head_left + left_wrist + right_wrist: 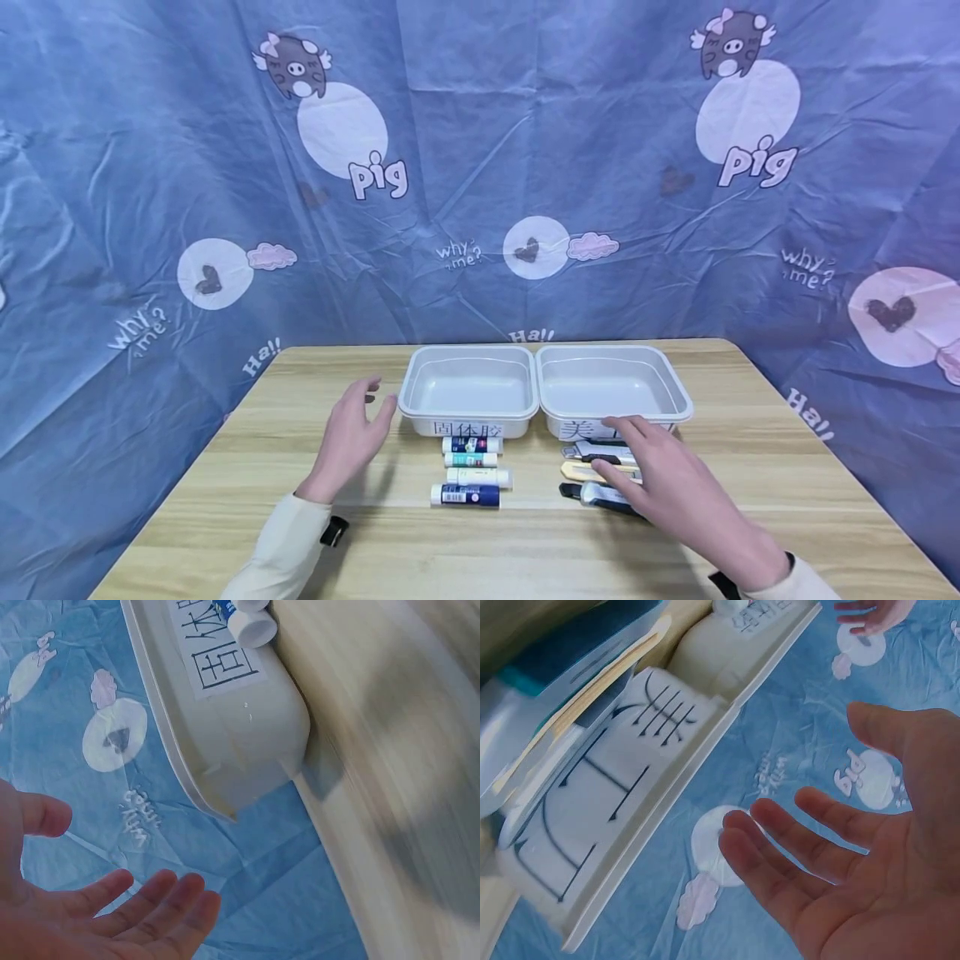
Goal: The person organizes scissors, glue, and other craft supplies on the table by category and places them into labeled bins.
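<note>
Right hand (675,487): fingers (780,859) straight, slightly spread, holding nothing. In the head view the fingertips hover over or lightly on the row of utility knives (600,471); contact cannot be confirmed. Right wrist view shows an open palm with daylight between all the fingers.

Left hand (352,437): fingers (161,900) relaxed and open, empty, raised above the bench (225,492) just left of the left tray (468,392). It touches nothing.

Layout: four glue sticks (472,471) lie side by side on the bench in front of the left tray, which carries a handwritten label (468,429). The knives lie in a similar stack in front of the right tray (611,387), partly covered by the right hand. The two trays touch along their inner rims; both show bare floors.

Step in hand, as judged: taking one knife from the row. To do it well, I would bring the fingers down on the nearest knife only, pinch it across its narrow body rather than along its length, and lift straight up so the neighbours lying against it are not dragged. The knives lie close together, so a broad flat grasp is likely to catch two.

Pose: right forearm enters from the lower right, wrist low, palm down, hand angled toward the trays. Left forearm enters from the lower left in a pale sleeve (281,542), wrist cocked up, palm turned inward toward the left tray. Left wrist view is motion-blurred along the bench.
</note>
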A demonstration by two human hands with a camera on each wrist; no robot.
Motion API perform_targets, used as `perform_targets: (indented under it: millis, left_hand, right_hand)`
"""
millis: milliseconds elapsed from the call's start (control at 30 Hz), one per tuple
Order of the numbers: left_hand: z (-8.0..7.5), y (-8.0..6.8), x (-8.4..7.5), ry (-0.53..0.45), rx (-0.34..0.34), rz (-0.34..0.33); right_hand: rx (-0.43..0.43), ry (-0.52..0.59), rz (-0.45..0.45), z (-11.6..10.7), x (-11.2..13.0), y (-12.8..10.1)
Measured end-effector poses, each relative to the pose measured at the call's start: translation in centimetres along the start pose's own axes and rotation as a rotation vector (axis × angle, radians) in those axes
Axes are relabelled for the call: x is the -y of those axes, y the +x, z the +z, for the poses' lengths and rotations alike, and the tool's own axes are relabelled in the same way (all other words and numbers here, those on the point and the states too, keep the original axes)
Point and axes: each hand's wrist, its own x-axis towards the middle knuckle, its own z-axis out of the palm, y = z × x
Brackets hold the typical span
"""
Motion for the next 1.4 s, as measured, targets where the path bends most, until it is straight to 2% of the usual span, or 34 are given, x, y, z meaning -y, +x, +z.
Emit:
perform_targets:
  millis: [233,567,833,1067,1400]
  left_hand:
    - [0.7,1.2,0.6,-0.079,-0.010,-0.045]
    - [2.3,2.3,1.7,-0.173,-0.049,-0.096]
    - [3.4,2.6,2.3,-0.196,-0.021,-0.136]
    - [4.0,2.8,2.8,-0.177,-0.016,-0.124]
    - [4.4,2.8,3.0,-0.184,-0.021,-0.129]
  right_hand:
    - [-0.033,-0.011,-0.078,1.5,1.2,0.5]
    - [0.005,-0.038,-0.117,3.0,3.3,1.1]
    - [0.083,-0.019,-0.122,4.2,5.1,1.9]
    - [0.132,-0.008,-0.147,5.3,6.4,2.4]
    - [0.158,0.000,-0.242,7.2,7.7,2.9]
